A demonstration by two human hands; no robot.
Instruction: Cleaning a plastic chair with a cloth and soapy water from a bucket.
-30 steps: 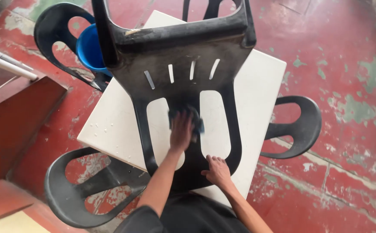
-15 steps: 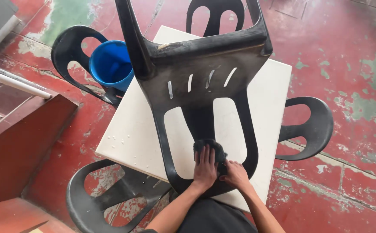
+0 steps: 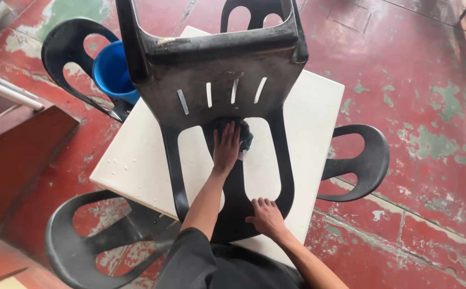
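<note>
A black plastic chair [image 3: 222, 64] lies on a white square table [image 3: 136, 160], its backrest toward me. My left hand [image 3: 226, 147] presses a dark cloth [image 3: 243, 134] flat against the central strip of the backrest, just below the row of slots. My right hand [image 3: 267, 217] rests with fingers spread on the lower end of the backrest, near the table's front edge, holding nothing.
Black plastic chairs stand around the table: front left [image 3: 83, 241], right [image 3: 361, 160], back left [image 3: 72, 53] and far side [image 3: 254, 13]. A blue bucket [image 3: 112, 72] sits on the back-left chair. The floor is worn red paint [image 3: 431, 134]. A red step [image 3: 19, 155] rises at left.
My left hand has slid the cloth up the backrest's central strip, from its lower end to just under the slots. My right hand stays low on the backrest.
</note>
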